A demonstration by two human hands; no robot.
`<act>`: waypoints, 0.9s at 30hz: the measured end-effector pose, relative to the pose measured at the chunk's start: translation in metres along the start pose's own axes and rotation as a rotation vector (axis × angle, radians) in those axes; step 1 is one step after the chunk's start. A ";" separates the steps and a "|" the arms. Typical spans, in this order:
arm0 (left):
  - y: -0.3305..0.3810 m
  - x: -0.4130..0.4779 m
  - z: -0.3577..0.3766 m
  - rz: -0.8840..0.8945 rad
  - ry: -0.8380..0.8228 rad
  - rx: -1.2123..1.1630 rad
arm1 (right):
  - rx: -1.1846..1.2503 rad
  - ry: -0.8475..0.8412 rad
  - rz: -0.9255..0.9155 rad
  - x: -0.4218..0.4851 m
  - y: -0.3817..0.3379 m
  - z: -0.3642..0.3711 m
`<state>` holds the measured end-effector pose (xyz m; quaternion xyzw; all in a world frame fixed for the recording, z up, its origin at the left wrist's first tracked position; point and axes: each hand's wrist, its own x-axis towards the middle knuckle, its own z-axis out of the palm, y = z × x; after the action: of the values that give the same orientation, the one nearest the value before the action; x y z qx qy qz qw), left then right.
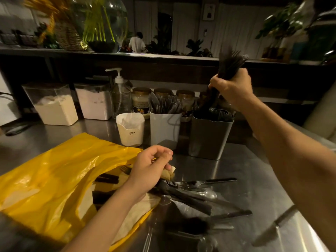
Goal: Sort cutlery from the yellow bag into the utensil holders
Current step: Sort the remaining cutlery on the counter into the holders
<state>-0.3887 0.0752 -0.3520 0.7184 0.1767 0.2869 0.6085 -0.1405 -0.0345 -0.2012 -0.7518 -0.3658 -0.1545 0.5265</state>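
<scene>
Nearest me, at five o'clock, a knife is lying on the steel worktop. At six o'clock a loose pile of cutlery is spreading out, forks and dark handles crossing, right at the mouth of the yellow bag. The bag is sprawling toward eight o'clock with more dark handles showing inside. My left grip is poised at that mouth, fingers curling round a pale scrap (I cannot tell what it is). Farther off, at twelve, a white holder is standing beside a grey holder, both carrying cutlery. At one o'clock my right grip is clenching a bundle of dark utensils above the grey holder.
</scene>
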 end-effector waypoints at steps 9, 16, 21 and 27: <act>0.003 -0.003 0.000 -0.013 -0.007 -0.012 | -0.141 -0.332 0.222 -0.015 0.018 0.024; 0.001 -0.001 -0.002 -0.009 0.025 0.014 | -0.085 -0.157 0.230 -0.016 0.007 0.021; 0.001 -0.003 -0.002 -0.018 0.028 0.023 | -0.037 0.014 0.088 -0.025 0.014 0.018; 0.002 -0.001 -0.004 0.010 0.036 0.006 | -0.682 -0.393 -0.008 -0.036 0.016 0.028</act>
<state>-0.3924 0.0776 -0.3503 0.7159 0.1850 0.3022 0.6016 -0.1581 -0.0262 -0.2452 -0.8975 -0.3900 -0.1224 0.1657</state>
